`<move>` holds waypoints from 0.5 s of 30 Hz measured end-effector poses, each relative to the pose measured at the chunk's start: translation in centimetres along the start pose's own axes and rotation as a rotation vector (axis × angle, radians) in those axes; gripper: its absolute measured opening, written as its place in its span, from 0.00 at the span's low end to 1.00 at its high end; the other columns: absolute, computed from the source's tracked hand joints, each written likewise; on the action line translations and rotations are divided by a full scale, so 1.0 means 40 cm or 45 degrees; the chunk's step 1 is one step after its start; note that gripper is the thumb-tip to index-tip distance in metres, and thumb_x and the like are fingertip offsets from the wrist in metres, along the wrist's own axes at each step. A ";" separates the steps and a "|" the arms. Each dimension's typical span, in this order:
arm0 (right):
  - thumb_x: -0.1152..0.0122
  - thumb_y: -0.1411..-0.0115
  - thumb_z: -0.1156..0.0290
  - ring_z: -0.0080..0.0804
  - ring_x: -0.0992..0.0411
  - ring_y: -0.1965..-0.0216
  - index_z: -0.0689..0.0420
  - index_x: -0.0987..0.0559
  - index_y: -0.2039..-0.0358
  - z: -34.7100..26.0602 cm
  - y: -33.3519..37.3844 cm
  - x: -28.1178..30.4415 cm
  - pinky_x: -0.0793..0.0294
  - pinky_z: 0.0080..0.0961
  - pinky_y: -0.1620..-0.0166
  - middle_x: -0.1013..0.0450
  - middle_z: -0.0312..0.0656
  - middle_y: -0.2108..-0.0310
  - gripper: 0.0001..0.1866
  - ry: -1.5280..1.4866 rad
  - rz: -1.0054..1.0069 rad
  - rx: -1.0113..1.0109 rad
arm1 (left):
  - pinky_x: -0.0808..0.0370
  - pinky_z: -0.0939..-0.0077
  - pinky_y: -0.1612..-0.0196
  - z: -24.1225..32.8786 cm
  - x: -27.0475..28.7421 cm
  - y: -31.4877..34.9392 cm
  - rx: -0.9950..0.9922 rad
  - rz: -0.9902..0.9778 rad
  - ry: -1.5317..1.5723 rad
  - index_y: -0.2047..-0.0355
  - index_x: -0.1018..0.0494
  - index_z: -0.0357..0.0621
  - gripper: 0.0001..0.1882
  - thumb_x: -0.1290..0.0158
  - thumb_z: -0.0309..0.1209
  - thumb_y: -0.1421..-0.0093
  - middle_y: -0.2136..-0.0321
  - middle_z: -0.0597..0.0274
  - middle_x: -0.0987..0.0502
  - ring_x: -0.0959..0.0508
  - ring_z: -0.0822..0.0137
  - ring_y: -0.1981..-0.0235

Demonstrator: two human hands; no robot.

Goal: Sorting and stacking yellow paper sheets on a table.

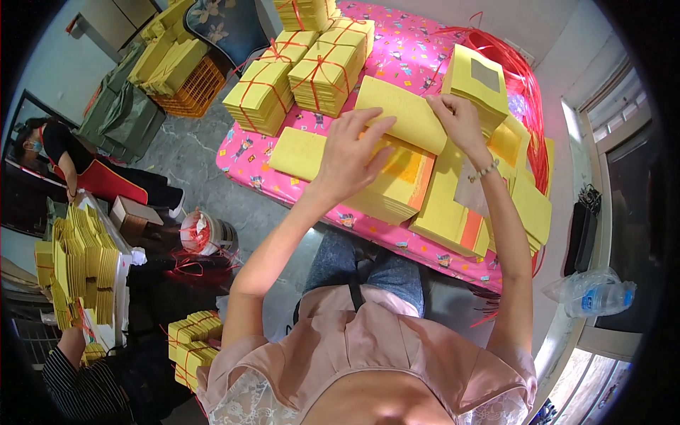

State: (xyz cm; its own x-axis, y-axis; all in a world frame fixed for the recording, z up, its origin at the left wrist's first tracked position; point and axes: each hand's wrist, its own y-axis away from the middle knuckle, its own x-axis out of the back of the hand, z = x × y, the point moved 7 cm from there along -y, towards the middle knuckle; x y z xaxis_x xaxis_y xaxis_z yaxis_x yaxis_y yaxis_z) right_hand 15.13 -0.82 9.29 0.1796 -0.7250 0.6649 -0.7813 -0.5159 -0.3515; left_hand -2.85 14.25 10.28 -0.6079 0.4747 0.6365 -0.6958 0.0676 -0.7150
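From far away I watch two hands in the upper middle of the frame. The left hand (354, 152) has its fingers spread, over the left edge of a yellow sheet (404, 110). The right hand (460, 124) pinches that sheet at its upper right corner. The sheet is in the upper middle, above a yellow paper stack (382, 202) with an orange strip. I see it all on a desk (404, 42) with a pink cover. Tied bundles (322, 74) sit to the left, toward the top. Red string (524, 92) hangs at the upper right.
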 end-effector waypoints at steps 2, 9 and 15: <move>0.43 0.35 0.50 0.24 0.42 0.81 0.64 0.27 0.78 0.053 -0.043 -0.007 0.41 0.31 0.74 0.39 0.38 0.86 0.27 0.020 -0.013 -0.038 | 0.33 0.54 0.42 0.008 -0.037 -0.027 -0.032 -0.092 -0.015 0.41 0.31 0.53 0.31 0.36 0.34 0.46 0.45 0.50 0.31 0.31 0.48 0.44; 0.45 0.36 0.52 0.42 0.30 0.78 0.63 0.23 0.76 0.133 -0.102 -0.050 0.34 0.40 0.70 0.30 0.48 0.82 0.25 0.186 -0.143 -0.095 | 0.41 0.48 0.35 -0.031 -0.145 -0.037 -0.052 -0.444 -0.260 0.34 0.39 0.56 0.33 0.48 0.51 0.36 0.38 0.45 0.39 0.39 0.41 0.37; 0.45 0.36 0.55 0.47 0.24 0.71 0.63 0.19 0.67 0.119 -0.123 -0.056 0.28 0.41 0.64 0.24 0.50 0.76 0.21 0.236 -0.082 0.001 | 0.42 0.48 0.35 -0.047 -0.171 -0.032 0.000 -0.507 -0.255 0.33 0.41 0.56 0.33 0.51 0.52 0.35 0.37 0.44 0.39 0.40 0.41 0.36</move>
State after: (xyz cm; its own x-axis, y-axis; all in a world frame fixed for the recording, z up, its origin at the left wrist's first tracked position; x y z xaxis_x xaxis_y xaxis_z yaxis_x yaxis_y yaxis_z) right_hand 21.43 1.19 6.39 0.1164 -0.5942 0.7959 -0.7713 -0.5589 -0.3045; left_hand 2.93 12.57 6.30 -0.3547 0.2325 0.9056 -0.8907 0.2106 -0.4029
